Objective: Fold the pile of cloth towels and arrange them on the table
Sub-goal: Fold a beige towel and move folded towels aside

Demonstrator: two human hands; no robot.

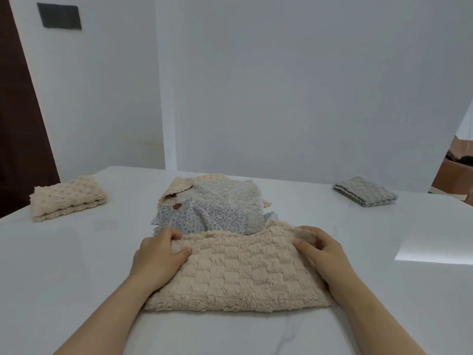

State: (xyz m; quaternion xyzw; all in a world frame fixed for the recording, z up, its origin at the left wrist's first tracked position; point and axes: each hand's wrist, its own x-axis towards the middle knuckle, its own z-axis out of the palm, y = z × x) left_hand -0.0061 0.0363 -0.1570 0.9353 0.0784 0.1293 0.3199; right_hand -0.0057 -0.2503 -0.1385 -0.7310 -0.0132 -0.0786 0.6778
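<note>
A fluffy beige towel lies folded over on the white table in front of me. My left hand pinches its far left corner, thumb on top. My right hand grips its far right corner the same way. Just behind it sits a loose pile of towels, grey and spotted ones over a beige one. A folded beige towel rests at the far left. A folded grey towel rests at the far right.
A white wall rises right behind the table's far edge. A dark brown door stands at the left. A brown cardboard box shows past the table's right corner.
</note>
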